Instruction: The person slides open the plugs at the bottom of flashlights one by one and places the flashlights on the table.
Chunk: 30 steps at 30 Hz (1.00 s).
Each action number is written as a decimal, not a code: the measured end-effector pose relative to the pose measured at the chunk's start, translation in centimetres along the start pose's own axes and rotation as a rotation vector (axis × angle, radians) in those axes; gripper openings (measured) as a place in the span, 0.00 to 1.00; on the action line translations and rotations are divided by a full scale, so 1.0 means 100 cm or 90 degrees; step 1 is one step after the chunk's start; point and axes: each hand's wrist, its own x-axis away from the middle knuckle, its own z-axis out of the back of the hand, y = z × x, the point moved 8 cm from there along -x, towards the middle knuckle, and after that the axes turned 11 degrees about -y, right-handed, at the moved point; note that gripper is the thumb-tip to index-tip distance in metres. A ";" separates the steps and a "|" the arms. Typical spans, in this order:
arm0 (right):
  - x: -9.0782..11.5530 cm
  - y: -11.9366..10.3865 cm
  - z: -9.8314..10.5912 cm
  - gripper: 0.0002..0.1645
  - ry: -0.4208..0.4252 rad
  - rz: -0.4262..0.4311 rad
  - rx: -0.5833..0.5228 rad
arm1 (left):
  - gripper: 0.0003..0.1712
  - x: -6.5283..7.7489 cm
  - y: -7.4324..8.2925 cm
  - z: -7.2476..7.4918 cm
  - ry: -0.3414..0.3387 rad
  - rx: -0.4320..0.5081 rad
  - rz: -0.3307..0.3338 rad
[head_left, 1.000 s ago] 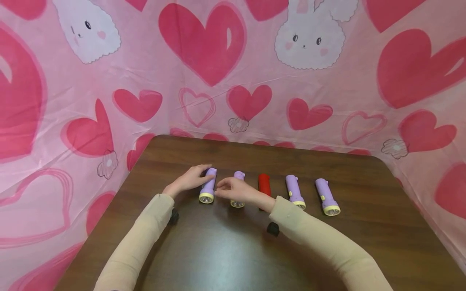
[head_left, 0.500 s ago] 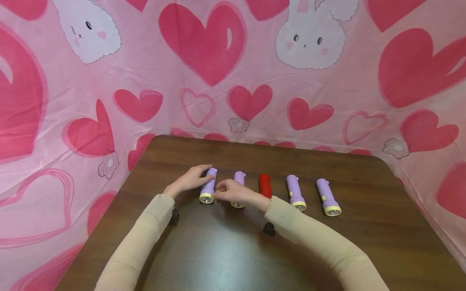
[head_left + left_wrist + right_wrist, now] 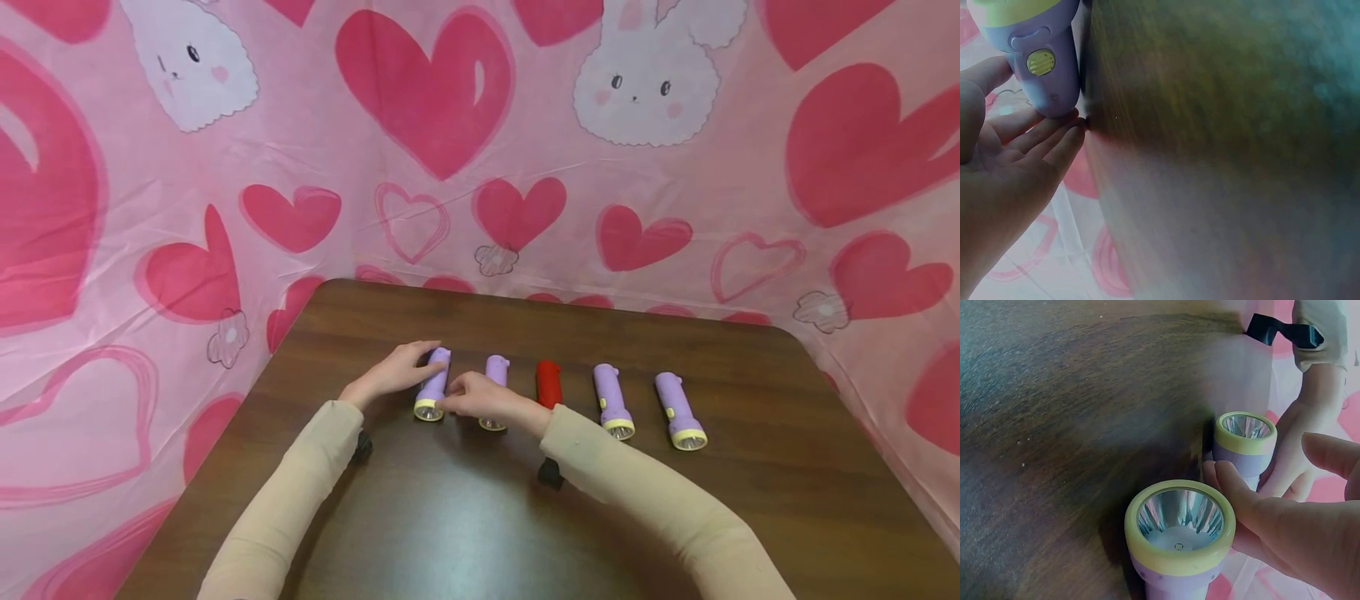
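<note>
Purple flashlights with pale yellow rims and one red flashlight [image 3: 549, 383] lie in a row, lenses toward me. My left hand [image 3: 392, 371] holds the leftmost purple flashlight [image 3: 432, 385] near its tail. In the left wrist view, its thumb [image 3: 994, 74] touches one side and its fingers [image 3: 1044, 137] lie about the tail end. My right hand [image 3: 487, 397] reaches over the second purple flashlight [image 3: 496, 367], its fingertips beside the leftmost one's rim; contact is unclear. The right wrist view shows its thumb [image 3: 1329, 453] apart from its fingers [image 3: 1241, 494].
Two more purple flashlights [image 3: 611, 392] [image 3: 678, 408] lie to the right on the brown wooden table [image 3: 420, 517]. My right forearm crosses in front of the red flashlight's lens end. A pink heart-patterned cloth [image 3: 547, 100] rises behind the table and along both sides.
My right hand has moved slightly left and toward me, its fingertips closer to the leftmost flashlight's rim. The left hand stays at that flashlight. The view has shifted slightly.
</note>
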 end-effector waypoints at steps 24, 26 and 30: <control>-0.011 0.008 -0.002 0.18 0.005 -0.061 -0.082 | 0.35 0.002 0.000 0.000 -0.003 0.004 0.006; -0.012 0.009 -0.002 0.17 0.008 -0.063 -0.086 | 0.35 0.002 0.000 0.000 -0.003 0.004 0.005; -0.014 0.009 -0.002 0.19 0.017 -0.064 -0.074 | 0.35 0.002 0.000 -0.001 -0.002 -0.001 0.001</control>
